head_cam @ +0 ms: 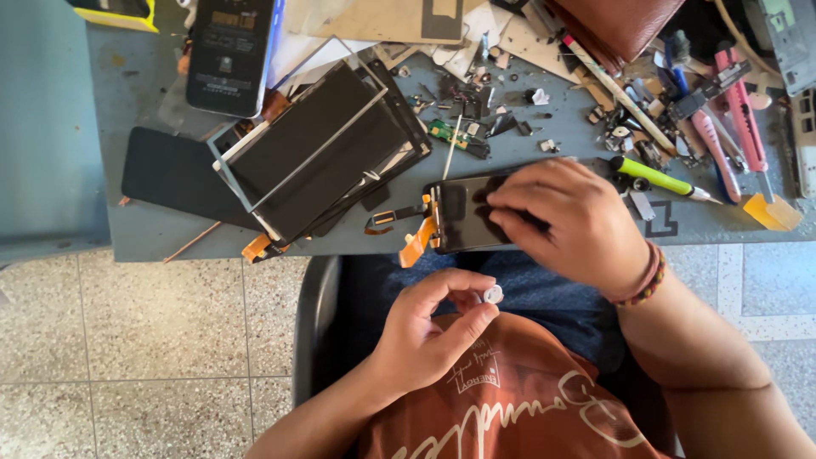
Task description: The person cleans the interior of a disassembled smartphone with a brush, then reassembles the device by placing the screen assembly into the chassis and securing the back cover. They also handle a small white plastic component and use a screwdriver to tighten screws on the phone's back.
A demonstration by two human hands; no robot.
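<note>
Left hand (425, 327) pinches a small white cap (492, 294) between thumb and forefinger, above the lap; right hand (568, 223) lies fingers-down on a dark phone screen (463, 214) at the table (153, 238) edge - orange flex cables (418, 242) hang off its left end. Stack of 3 or so screen panels (323, 149) just beside it, w/ a green pen (659, 178) near the right hand.

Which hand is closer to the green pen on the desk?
The right hand. It rests on the dark phone screen, just left of the green pen. The left hand is lower, over the lap, pinching a small white cap.
</note>
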